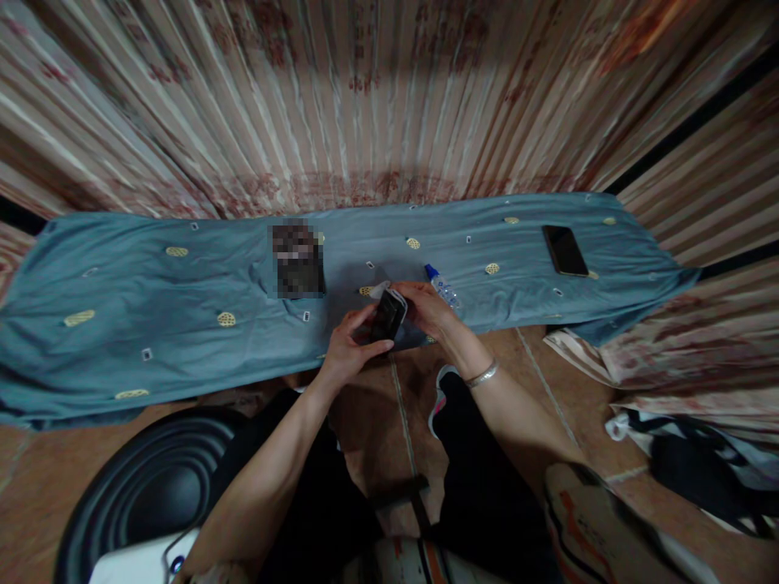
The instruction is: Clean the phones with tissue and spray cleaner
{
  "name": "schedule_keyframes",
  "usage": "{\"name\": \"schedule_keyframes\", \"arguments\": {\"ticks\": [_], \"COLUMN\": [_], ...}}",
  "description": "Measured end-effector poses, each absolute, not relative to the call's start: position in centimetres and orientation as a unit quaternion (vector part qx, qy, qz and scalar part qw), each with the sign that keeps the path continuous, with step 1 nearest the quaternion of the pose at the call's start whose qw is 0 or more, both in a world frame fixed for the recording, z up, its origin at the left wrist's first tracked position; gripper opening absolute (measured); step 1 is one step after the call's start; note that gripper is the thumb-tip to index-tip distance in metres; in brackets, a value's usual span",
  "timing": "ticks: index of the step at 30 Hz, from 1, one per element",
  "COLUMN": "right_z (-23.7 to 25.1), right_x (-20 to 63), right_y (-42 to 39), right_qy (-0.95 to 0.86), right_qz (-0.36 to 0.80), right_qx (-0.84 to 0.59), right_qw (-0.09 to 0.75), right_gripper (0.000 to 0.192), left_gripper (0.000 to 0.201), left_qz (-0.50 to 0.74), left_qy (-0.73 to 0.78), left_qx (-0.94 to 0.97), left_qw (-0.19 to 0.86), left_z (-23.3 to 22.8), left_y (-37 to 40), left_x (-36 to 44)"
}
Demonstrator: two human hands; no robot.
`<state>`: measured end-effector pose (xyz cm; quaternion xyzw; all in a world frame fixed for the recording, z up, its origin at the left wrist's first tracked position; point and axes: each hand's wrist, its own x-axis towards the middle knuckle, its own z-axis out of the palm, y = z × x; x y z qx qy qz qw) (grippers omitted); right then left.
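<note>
A small black rectangular object [388, 316], whose exact kind I cannot make out, is held between both hands over the front edge of the cloth-covered surface. My left hand [348, 350] grips its left side and lower end, the thumb lying along the bottom. At the upper right side, my right hand [427, 307] is closed on the same object, its fingertips partly hidden. Something thin and whitish [380, 289] shows at the object's top edge. Just beyond my right hand lies a clear bottle with a blue cap [432, 272], partly covered by that hand.
A teal patterned cloth [200, 276] covers the long surface. On it are a pixelated dark item [298, 259] at left and a dark phone [565, 251] at right. Pleated curtains [365, 105] hang behind. A round black ribbed object [164, 478] stands at lower left.
</note>
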<state>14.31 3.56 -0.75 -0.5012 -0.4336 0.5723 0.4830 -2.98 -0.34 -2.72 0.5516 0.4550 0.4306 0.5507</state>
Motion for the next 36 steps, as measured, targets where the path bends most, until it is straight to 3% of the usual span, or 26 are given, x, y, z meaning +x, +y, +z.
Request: {"name": "schedule_keyframes", "arguments": {"ticks": [3, 8, 16, 22, 28, 36], "right_z": [-0.9, -1.2, -1.8, -2.4, -1.8, -1.2], "right_x": [14.0, 13.3, 12.5, 12.1, 12.4, 11.9], "right_y": [3.6, 3.4, 3.1, 2.7, 1.8, 0.5], "right_qy": [-0.384, -0.375, -0.385, -0.508, -0.641, -0.716], "right_qz": [0.643, 0.651, 0.629, 0.528, 0.418, 0.302], "right_qx": [-0.471, -0.461, -0.46, -0.51, -0.516, -0.508], "right_qw": [0.466, 0.472, 0.494, 0.45, 0.387, 0.37], "right_gripper": [0.028, 0.033, 0.035, 0.028, 0.033, 0.031], "left_gripper": [0.064, 0.057, 0.046, 0.036, 0.03, 0.028], "left_qz": [0.457, 0.469, 0.491, 0.486, 0.498, 0.511], "left_qy": [0.435, 0.409, 0.402, 0.404, 0.402, 0.404], "left_qx": [0.463, 0.337, 0.246, 0.239, 0.225, 0.174], "left_qw": [0.622, 0.706, 0.733, 0.738, 0.735, 0.739], "left_z": [-2.2, -1.4, -0.8, -0.5, -1.0, -1.3], "left_y": [-0.3, -0.3, 0.1, 0.4, 1.1, 1.9], "left_x": [-2.6, -2.3, -2.6, -3.2, -3.6, -4.2]}}
